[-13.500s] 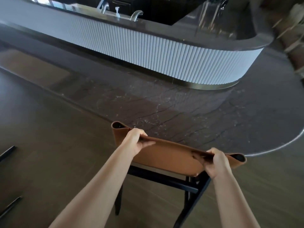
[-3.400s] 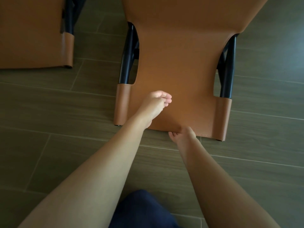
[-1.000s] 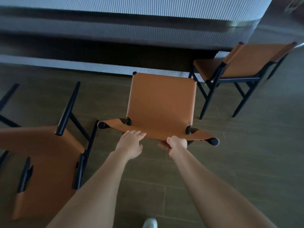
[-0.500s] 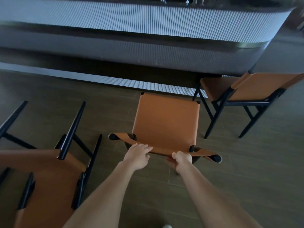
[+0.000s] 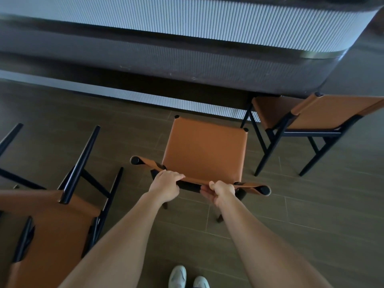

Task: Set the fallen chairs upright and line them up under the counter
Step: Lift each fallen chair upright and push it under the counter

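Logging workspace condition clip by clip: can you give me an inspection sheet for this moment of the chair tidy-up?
Surface: dark tiled floor.
Job's things: middle chair upright, seat wholly in view, not yet under the counter; right chair upright, seat front tucked under it; left chair lies fallen, legs in the air.
Clutter: more black legs at the far left edge, likely another fallen chair.
Hands: left hand and right hand both grip the top of the middle chair's backrest.
Cables: nothing seen.
Surroundings: the counter has a ribbed white front; the person's white shoes show at the bottom edge.
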Demonstrator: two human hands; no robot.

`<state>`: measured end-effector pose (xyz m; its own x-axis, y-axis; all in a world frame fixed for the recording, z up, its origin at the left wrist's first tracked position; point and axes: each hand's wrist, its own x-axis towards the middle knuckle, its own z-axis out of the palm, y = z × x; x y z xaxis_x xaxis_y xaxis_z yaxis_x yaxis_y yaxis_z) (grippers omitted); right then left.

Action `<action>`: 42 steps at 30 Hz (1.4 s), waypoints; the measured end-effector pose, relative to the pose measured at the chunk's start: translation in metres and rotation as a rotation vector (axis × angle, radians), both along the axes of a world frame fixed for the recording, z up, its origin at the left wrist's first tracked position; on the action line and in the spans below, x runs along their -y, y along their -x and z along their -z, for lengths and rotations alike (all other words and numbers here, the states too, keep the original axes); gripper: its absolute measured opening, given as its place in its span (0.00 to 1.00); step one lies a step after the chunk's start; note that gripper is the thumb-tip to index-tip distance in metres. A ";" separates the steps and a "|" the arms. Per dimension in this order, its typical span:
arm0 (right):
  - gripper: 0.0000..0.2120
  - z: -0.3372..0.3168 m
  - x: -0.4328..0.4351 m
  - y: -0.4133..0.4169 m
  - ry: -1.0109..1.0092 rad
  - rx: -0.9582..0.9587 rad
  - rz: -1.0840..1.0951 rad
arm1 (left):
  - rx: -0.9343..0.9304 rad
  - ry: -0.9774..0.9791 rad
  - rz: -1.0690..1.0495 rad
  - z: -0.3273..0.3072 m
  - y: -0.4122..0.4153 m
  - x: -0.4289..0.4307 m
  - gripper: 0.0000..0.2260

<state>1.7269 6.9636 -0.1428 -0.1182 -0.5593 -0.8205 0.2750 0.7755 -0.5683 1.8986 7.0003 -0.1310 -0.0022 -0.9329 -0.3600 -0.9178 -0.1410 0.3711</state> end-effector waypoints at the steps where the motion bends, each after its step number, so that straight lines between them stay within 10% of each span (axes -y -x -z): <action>1: 0.03 0.000 0.004 0.000 0.003 0.003 0.002 | -0.002 0.002 -0.001 -0.001 0.000 0.005 0.23; 19: 0.16 -0.013 0.069 -0.007 0.010 0.092 0.188 | 0.026 0.032 0.119 -0.003 -0.007 0.075 0.27; 32: 0.07 -0.012 0.093 -0.007 -0.027 0.087 0.232 | -0.033 0.002 0.131 0.010 -0.014 0.099 0.27; 42: 0.10 -0.005 0.066 0.006 0.086 0.199 0.282 | -0.777 0.272 -0.705 -0.004 -0.009 0.080 0.12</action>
